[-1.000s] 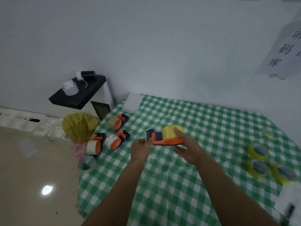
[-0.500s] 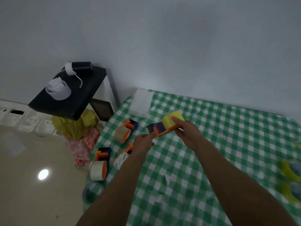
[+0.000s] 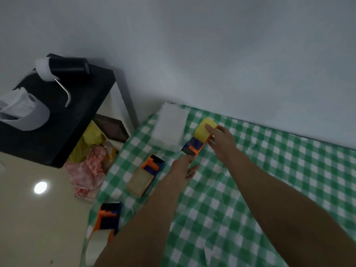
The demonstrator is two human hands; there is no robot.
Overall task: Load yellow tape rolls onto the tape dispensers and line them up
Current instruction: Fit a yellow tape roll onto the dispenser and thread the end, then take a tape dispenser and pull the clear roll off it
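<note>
On checked table (image 3: pixel 289 151): white pad (image 3: pixel 170 128), tan-roll dispenser (image 3: pixel 143 176), clear-roll dispenser (image 3: pixel 105 222).

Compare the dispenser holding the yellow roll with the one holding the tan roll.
The orange-and-blue plastic dispenser with the bright yellow roll is gripped by the right hand, left hand at its near end; the orange-and-blue plastic dispenser with the dull tan roll lies untouched. The yellow roll sits at the far end, toward the wall; the tan roll at the near end. Both share body colours and the green checked cloth.
</note>
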